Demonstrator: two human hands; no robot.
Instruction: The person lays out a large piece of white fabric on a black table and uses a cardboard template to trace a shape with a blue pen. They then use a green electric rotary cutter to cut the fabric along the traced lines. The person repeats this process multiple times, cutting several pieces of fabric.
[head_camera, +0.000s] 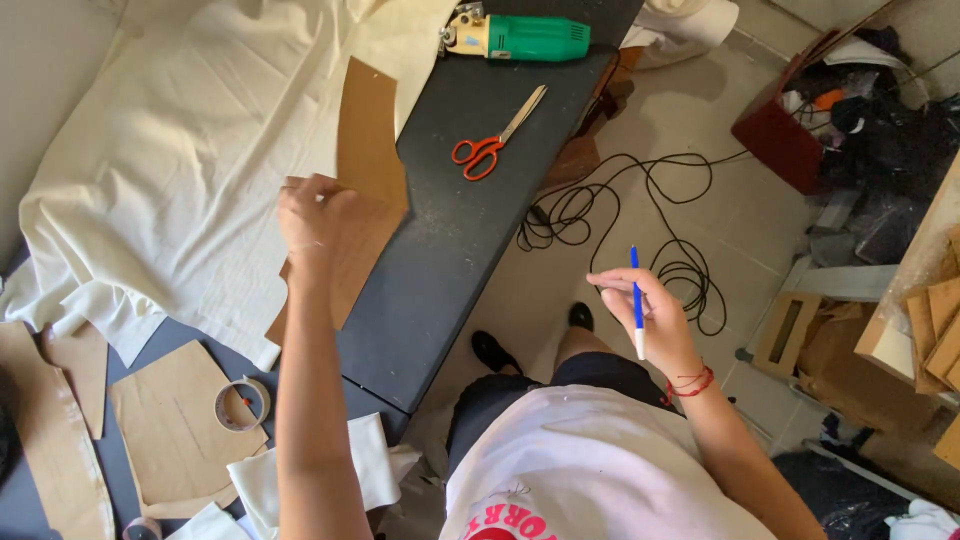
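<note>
Dark worktable (470, 230) w/ dusty top, running diagonally; pale tiled floor beyond it, on the right-hand side. Cream fabric (190, 150) spread over the table's far-left part, past the left hand.

Left hand (312, 215) rests on a brown cardboard pattern piece (368, 160), fingers curled over its near edge, gripping it; the piece lies partly on the fabric, partly on bare table, stretching away from the hand. Right hand (645, 310) is off the table, over the floor, well apart from the pattern, pinching a blue pen (637, 300) w/ white tip pointing down toward the person.

Beyond the left hand, to its right: 1 pair of orange-handled scissors (495, 145), closed, on bare table. Further out: 1 green electric cutter (520, 38) at the table's far end. Near the left elbow: 1 tape roll (243, 404) sitting on another cardboard pattern (170, 430); approx. 2 more brown pieces at the left edge. So approx. 4 cardboard pieces total, 1 pen, 1 scissors.

Black cable (640, 215) coiled on the floor just beyond the right hand. Red bin (775, 135) & cardboard boxes further to that hand's right.
</note>
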